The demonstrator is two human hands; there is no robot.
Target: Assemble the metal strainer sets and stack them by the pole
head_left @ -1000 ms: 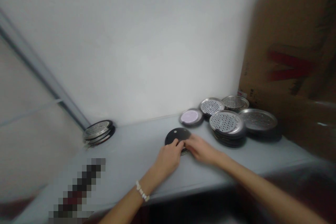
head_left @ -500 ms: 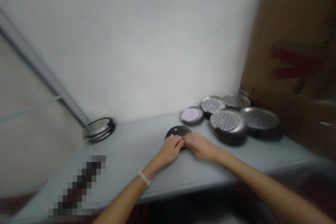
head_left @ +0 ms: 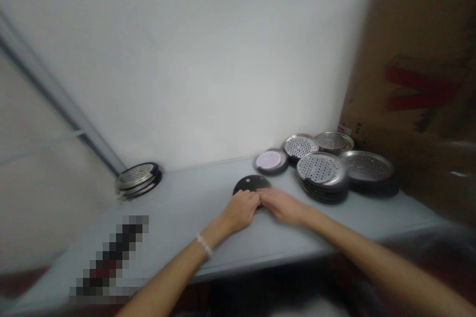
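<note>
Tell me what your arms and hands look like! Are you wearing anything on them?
The left hand and right hand wear no gloves, and no sleeves show. A white beaded bracelet circles the left wrist.

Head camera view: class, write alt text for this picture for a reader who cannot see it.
A left hand and right hand meet on a black disc lying on a grey shelf. Stacks of perforated metal trays sit to the right, before a cardboard box, and a smaller stack sits to the left.
</note>
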